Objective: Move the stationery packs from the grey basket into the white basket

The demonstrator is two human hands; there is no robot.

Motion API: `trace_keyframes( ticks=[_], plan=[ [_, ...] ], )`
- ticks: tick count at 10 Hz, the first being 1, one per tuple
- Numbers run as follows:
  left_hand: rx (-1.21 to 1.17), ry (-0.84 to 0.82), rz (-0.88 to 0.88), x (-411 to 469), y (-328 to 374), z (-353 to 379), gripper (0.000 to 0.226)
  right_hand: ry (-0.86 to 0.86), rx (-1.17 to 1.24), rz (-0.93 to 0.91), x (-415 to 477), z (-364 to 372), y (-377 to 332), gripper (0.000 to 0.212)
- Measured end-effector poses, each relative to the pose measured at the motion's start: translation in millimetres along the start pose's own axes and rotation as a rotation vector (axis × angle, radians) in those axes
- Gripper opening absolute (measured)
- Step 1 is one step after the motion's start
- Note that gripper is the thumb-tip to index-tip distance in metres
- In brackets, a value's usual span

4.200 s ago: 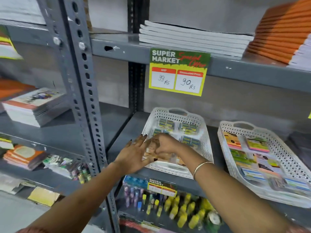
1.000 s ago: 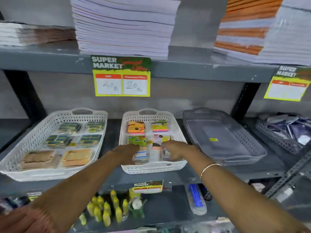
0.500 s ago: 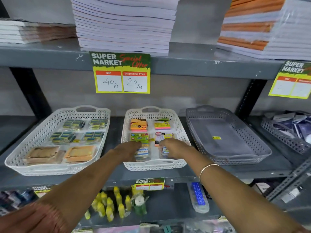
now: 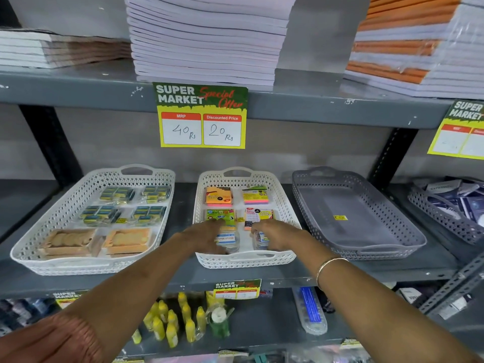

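Observation:
The middle white basket (image 4: 284,203) holds several stationery packs: an orange pad (image 4: 218,196), a yellow pad (image 4: 254,195), a green pack (image 4: 220,214), a white-and-red pack (image 4: 258,214) and clear packs at the front. My left hand (image 4: 203,235) lies with fingers spread against the front-left clear pack (image 4: 228,241). My right hand (image 4: 279,235) curls over the front-right clear pack (image 4: 261,238). The grey basket (image 4: 322,187) stands just right of it, with only a small yellow sticker (image 4: 340,217) on its floor.
A larger white basket (image 4: 78,192) with small boxes sits at the left. Another grey basket (image 4: 445,218) with dark packets is at far right. Notebook stacks (image 4: 207,40) fill the shelf above, and yellow bottles (image 4: 170,323) the shelf below. A price tag (image 4: 201,117) hangs overhead.
Four seconds ago both hands were in the left white basket; they are now in the middle one. Over the last second they have barely shifted on the front packs.

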State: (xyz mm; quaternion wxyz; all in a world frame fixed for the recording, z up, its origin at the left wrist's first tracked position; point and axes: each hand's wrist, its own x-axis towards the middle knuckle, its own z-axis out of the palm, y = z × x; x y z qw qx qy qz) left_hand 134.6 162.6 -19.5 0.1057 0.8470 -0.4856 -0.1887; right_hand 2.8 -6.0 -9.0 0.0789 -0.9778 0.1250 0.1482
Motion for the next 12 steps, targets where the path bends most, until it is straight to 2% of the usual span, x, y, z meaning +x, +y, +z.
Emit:
trace_keyframes(
  ticks=[1,2,3,4,5,6,7,8,10,11,12],
  plan=[
    [-0.105,0.084,0.016,8,-2,-8,0.067,-0.048,0.098,0.010,1,-11,3,0.075],
    [-0.093,0.196,-0.029,26,-8,-23,0.066,0.078,0.240,0.069,17,-34,15,0.070],
    [-0.001,0.157,-0.020,41,-13,-28,0.074,0.162,0.184,0.108,35,-36,23,0.068],
    [0.094,0.023,-0.029,60,-19,-23,0.075,0.069,0.058,0.114,58,-22,28,0.085],
    [0.135,-0.021,-0.049,69,-20,-18,0.071,0.007,0.056,0.120,71,-16,31,0.089],
    [0.059,-0.065,-0.031,82,-25,-14,0.052,-0.033,0.021,0.108,81,-15,36,0.086],
    [0.098,-0.063,-0.045,87,-31,-11,0.059,-0.043,-0.001,0.103,82,-17,36,0.085],
    [0.184,-0.053,-0.074,103,-48,-3,0.076,-0.067,0.015,0.092,82,-21,39,0.087],
    [0.122,-0.044,-0.100,99,-47,-3,0.076,-0.070,-0.003,0.093,81,-20,40,0.089],
    [0.170,-0.021,-0.058,92,-40,-5,0.079,-0.077,0.028,0.090,79,-21,38,0.095],
    [0.286,0.111,-0.032,74,-24,-7,0.089,0.049,0.119,0.079,70,-23,35,0.099]
  ],
)
